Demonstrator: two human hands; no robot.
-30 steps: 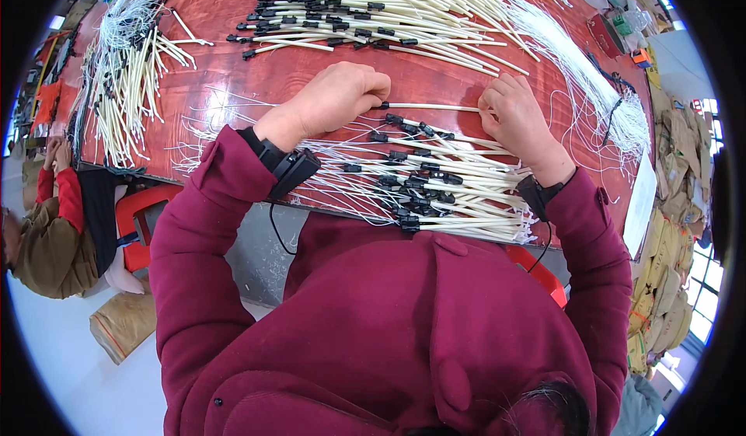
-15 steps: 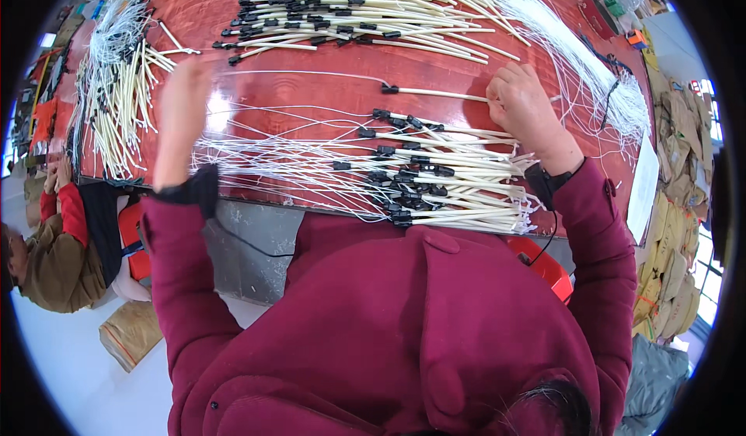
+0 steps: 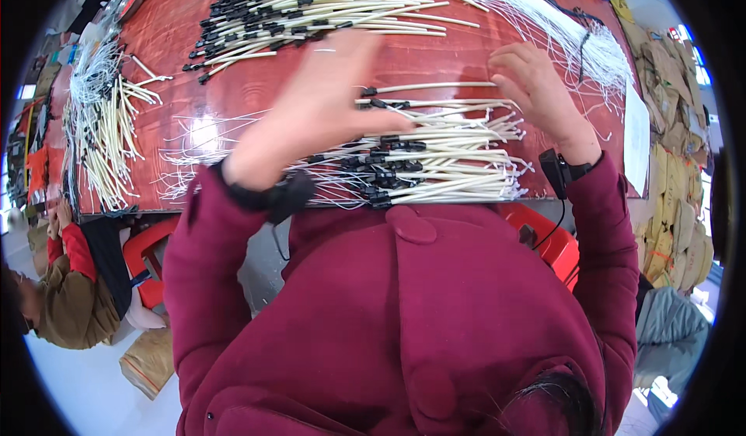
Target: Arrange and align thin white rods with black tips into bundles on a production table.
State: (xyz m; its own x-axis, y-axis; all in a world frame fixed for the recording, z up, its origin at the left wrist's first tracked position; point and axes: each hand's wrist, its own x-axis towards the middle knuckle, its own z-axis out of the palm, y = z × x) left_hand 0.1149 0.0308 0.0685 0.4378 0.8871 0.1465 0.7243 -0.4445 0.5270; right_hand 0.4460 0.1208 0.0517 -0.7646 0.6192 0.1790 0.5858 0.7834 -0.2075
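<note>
My left hand (image 3: pixel 322 106), blurred by motion, is over the left part of the near pile, its thumb spread away from the fingers, nothing seen in it. Under and beside it lies a row of cream tubes (image 3: pixel 451 146) with black plastic clips at their left ends. Thin white strings (image 3: pixel 203 156) run from the clips to the left. One cream tube (image 3: pixel 435 87) lies along the far edge of this row. Near its right end is my right hand (image 3: pixel 544 90), its fingers loosely bent and apart. Each wrist wears a dark band.
A larger pile of clipped cream tubes (image 3: pixel 326 20) covers the far table. A bundle of white strings (image 3: pixel 544 16) lies far right, beside a white sheet (image 3: pixel 636 144). Another tube bundle (image 3: pixel 113 144) lies left. A co-worker (image 3: pixel 74 304) sits at lower left; a red stool (image 3: pixel 556 242) is below.
My left hand has swept right from the left side, over the near pile. My right hand has loosened from the single tube, which now lies against the row. The view has shifted slightly.
</note>
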